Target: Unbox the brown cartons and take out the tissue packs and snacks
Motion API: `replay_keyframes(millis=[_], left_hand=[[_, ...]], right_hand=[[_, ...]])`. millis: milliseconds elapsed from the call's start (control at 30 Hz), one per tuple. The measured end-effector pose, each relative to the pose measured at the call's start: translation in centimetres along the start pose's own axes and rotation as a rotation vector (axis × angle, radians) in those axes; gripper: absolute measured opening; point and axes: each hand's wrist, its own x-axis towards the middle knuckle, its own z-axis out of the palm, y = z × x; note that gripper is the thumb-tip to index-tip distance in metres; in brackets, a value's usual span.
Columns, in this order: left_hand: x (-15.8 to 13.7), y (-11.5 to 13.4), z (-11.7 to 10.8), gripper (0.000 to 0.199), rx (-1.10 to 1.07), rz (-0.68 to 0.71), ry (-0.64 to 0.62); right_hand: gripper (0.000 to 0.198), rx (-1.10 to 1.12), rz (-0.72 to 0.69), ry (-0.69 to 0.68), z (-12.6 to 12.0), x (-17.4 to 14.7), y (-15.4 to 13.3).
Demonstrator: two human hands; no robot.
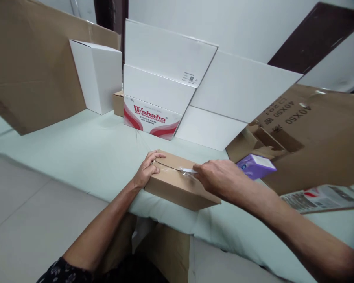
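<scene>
A brown cardboard box [177, 188] lies flat near the front edge of the covered surface. A dark slit runs along the seam on its top, with bits of clear tape beside it. My left hand [147, 169] grips the left end of the box, fingers over the top edge. In my closed right hand [215, 175] is a knife [189, 170], its pale blade pointing left and its tip at the seam. The handle is hidden inside my fist.
Behind the box stand a white Wahaha carton [153, 118] with raised flaps and a tall white box [102, 78]. Large brown cardboard [32, 67] is at left, another printed carton [321, 137] at right. A purple pack [256, 167] lies beyond my right wrist.
</scene>
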Motion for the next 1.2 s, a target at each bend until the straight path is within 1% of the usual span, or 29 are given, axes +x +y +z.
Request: replay_keyframes(millis=[100,200,267,367,433,500,567,633,667,733,767,833,900,933,1000,1067,1133,1200], left_hand=[[-0.1,0.0,0.0,0.055,-0.002,-0.007,0.017],[0.0,0.0,0.1,0.054,-0.001,-0.010,0.034],[0.0,0.0,0.1,0.053,0.002,-0.013,0.044],[0.0,0.1,0.1,0.053,-0.002,-0.022,0.062],[-0.1,0.1,0.1,0.054,-0.013,-0.032,0.068],[-0.3,0.0,0.1,0.054,-0.024,-0.041,0.071],[-0.3,-0.1,0.1,0.055,-0.035,-0.050,0.074],[-0.3,-0.4,0.0,0.055,-0.043,-0.059,0.076],[-0.3,-0.5,0.0,0.055,-0.046,-0.062,0.076],[-0.3,-0.7,0.0,0.055,-0.050,-0.066,0.077],[-0.3,-0.8,0.1,0.057,-0.051,-0.067,0.079],[-0.5,-0.9,0.2,0.063,-0.049,-0.070,0.089],[-1.2,-0.9,0.3,0.070,-0.054,-0.062,0.127],[-1.7,-0.8,0.3,0.072,-0.055,-0.051,0.156],[-2.8,-0.6,0.1,0.073,-0.039,-0.028,0.215],[-4.1,-0.4,-0.2,0.069,0.021,-0.017,0.238],[-5.1,-0.1,-0.4,0.062,0.104,-0.018,0.229],[-5.8,0.3,-0.3,0.058,0.161,-0.023,0.230]], right_hand=[[0.022,0.010,-0.006,-0.040,-0.9,-0.5,1.2],[0.022,0.067,-0.001,-0.001,-0.2,-0.6,2.1],[0.022,0.074,0.003,0.003,1.0,-0.8,3.0],[0.019,0.060,0.021,-0.068,2.7,-2.1,5.3],[0.020,0.102,0.045,-0.086,3.8,-3.9,7.7],[0.021,0.182,0.105,-0.067,5.2,-6.2,10.5],[0.020,0.268,0.177,-0.069,7.3,-8.8,13.1],[0.018,0.352,0.224,-0.072,10.2,-10.9,14.6],[0.023,0.389,0.256,-0.049,11.8,-11.6,14.7],[0.034,0.443,0.372,0.019,15.1,-12.2,13.3],[0.036,0.462,0.432,0.021,16.8,-12.1,12.0],[0.033,0.471,0.509,0.049,19.7,-11.1,8.9],[0.032,0.460,0.560,0.086,22.0,-9.8,6.2],[0.032,0.456,0.581,0.105,22.9,-9.2,5.2],[0.033,0.456,0.612,0.144,23.9,-8.3,4.4],[0.034,0.454,0.624,0.191,24.0,-8.2,4.6],[0.034,0.537,0.612,0.294,23.1,-8.5,4.9],[0.037,0.735,0.571,0.442,21.4,-9.0,4.6]])
